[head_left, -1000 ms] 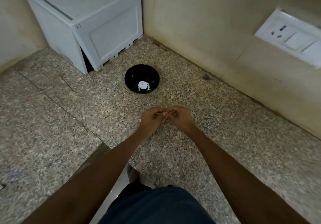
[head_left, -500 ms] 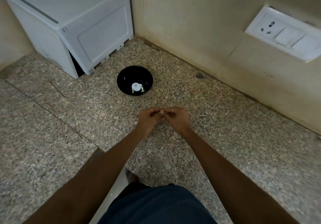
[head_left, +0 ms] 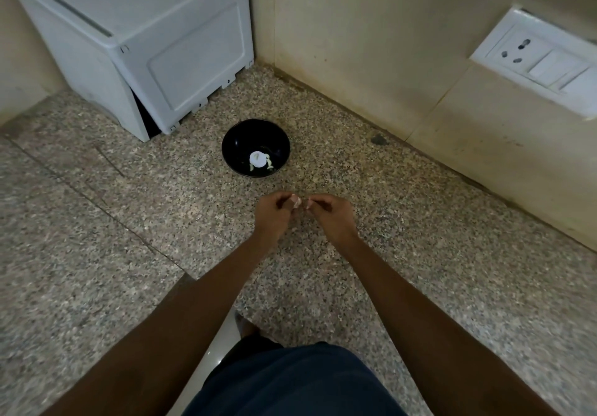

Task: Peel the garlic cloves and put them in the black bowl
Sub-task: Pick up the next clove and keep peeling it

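Note:
A black bowl [head_left: 256, 147] sits on the speckled granite counter [head_left: 97, 222], with a few pale peeled garlic cloves [head_left: 260, 160] at its bottom. Just in front of the bowl, my left hand [head_left: 274, 214] and my right hand [head_left: 329, 214] are held close together above the counter. My left hand pinches a small pale garlic clove [head_left: 296, 202] at its fingertips. My right hand pinches a small pale bit [head_left: 308, 204], which looks like skin. A narrow gap separates the two hands.
A white plastic box [head_left: 145, 44] stands in the far left corner, close behind the bowl. Tiled walls meet behind the bowl, and a white socket and switch plate [head_left: 542, 60] is on the right wall. The counter's front edge is near my body.
My hands, which were touching around the clove, have drawn slightly apart. The view has shifted a little, so the bowl and box sit differently in frame.

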